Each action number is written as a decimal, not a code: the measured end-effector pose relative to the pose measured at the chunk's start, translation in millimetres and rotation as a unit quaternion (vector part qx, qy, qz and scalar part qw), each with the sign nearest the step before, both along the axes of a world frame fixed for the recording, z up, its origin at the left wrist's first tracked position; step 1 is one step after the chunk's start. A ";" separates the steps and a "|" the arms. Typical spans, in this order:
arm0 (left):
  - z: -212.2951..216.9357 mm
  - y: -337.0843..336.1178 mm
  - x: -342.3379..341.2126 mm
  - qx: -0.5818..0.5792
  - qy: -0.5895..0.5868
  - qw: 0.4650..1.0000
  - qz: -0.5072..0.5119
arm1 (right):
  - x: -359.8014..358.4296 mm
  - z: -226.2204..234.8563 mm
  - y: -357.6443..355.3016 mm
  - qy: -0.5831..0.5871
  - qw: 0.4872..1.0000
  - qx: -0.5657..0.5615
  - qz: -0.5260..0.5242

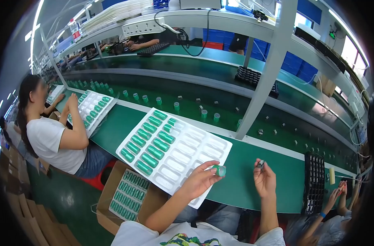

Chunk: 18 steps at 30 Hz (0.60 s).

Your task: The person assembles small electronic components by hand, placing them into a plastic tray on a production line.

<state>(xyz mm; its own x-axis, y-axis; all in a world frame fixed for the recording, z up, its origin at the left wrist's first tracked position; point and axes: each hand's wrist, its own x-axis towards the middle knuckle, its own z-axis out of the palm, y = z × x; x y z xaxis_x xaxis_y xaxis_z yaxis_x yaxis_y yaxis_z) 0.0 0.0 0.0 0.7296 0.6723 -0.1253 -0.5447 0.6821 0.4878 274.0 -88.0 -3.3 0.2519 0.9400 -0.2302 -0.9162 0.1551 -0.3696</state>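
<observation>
My left hand [198, 180] pinches a short green cylinder [220, 170] with a clear, glassy-looking end, over the near right edge of a white moulded tray [226, 145]. Off to the right, my right hand [265, 180] is raised above the green bench top. Its fingertips grip a small silvery-grey part [260, 164], too small to make out its kind. The tray's left columns hold several green cylinders [155, 152] lying in their slots, while the slots on its right side show bare white.
Behind the tray runs a dark green belt [187, 100] bearing upright cylinders [176, 105] and small metal parts. A shelf post [263, 78] rises there. To the right lies a black slotted tray [314, 182]; below left stands a carton [107, 205]. Co-workers sit on both sides.
</observation>
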 end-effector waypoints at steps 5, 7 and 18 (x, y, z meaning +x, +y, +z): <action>9.9 -7.5 9.0 0.036 0.010 0.999 0.012 | -28.6 5.9 -11.3 -0.105 0.994 -0.036 0.004; 14.7 -11.8 14.4 0.031 0.006 0.999 0.014 | -40.1 14.0 -11.4 -0.124 0.991 -0.053 0.003; 30.4 -23.3 28.0 0.014 -0.007 1.000 0.019 | -65.2 44.0 -31.1 -0.450 0.890 0.043 -0.050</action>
<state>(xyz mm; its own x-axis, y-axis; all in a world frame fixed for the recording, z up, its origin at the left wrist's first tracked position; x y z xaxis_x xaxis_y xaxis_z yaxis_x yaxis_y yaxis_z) 28.0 -23.3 30.4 0.7057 0.7021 -0.0951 -0.5767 0.6472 0.4985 208.7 -119.1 40.8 0.3810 0.9069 0.1798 -0.2340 0.2826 -0.9303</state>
